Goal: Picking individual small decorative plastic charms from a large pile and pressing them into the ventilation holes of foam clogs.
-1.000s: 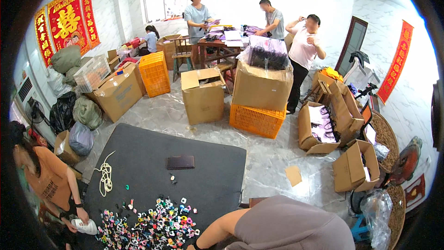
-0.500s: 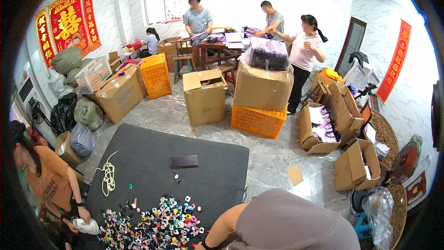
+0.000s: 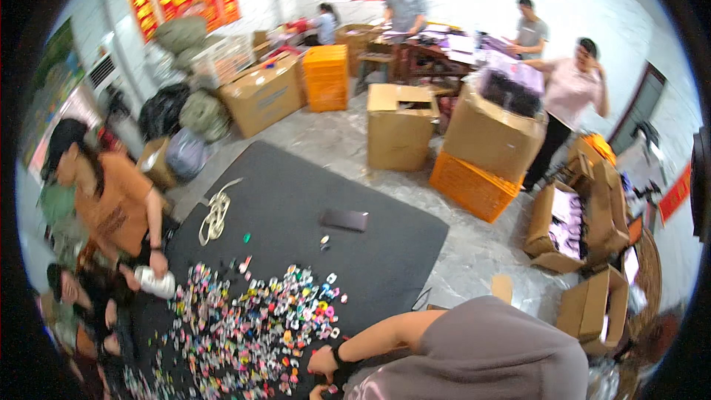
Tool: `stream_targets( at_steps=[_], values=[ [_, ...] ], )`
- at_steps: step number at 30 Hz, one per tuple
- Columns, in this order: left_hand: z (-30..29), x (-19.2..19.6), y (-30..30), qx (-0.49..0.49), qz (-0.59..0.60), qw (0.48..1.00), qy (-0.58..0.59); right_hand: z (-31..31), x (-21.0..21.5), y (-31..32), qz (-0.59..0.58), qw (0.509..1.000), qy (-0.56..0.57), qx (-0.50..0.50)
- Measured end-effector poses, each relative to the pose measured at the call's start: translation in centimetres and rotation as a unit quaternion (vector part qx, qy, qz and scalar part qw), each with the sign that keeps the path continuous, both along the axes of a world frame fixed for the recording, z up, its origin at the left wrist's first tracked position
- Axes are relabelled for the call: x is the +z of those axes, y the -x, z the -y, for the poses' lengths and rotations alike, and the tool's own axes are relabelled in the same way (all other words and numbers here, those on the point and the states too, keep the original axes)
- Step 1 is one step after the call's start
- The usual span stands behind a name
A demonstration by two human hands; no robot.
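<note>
My right arm, in a grey-brown sleeve with a black wristband, reaches left across the lower edge. My right hand (image 3: 322,363) has its fingers curled at the right edge of a pile of small multicoloured pieces (image 3: 252,326), some ring-shaped. Anything it pinches is too small to make out. Just below it, only a sliver of my left hand (image 3: 317,392) shows at the bottom edge, its fingers hidden. The pile lies spread on a dark grey mat (image 3: 392,252). Across it, a person in an orange shirt (image 3: 111,192) holds a white container (image 3: 155,281) over the pile's edge.
On the mat lie a dark phone (image 3: 344,220) and a cream cord (image 3: 215,215). Beyond stand cardboard boxes (image 3: 400,133) and orange crates (image 3: 474,185). Several people work around a table (image 3: 433,59) at the back. Open boxes (image 3: 555,230) line the right side.
My view has swung, so the room sits further right and tilted. My right hand shows more fully. The white container is now tipped differently. The person in pink has raised a hand to the head.
</note>
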State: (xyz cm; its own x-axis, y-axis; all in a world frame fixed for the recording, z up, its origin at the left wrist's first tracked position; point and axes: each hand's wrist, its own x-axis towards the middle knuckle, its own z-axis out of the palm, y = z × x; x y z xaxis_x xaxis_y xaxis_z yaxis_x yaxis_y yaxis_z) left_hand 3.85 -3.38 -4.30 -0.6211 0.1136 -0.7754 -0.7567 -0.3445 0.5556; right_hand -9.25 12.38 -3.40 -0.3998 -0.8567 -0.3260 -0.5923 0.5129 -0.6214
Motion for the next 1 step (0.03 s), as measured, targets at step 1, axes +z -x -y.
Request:
stream_targets(
  at_steps=[1],
  values=[
    [0.69, 0.4, -2.72, 0.036, 0.008, 0.999, 0.006, -1.04, 1.41, -0.26, 0.01, 0.999, 0.029, 0.009]
  ],
)
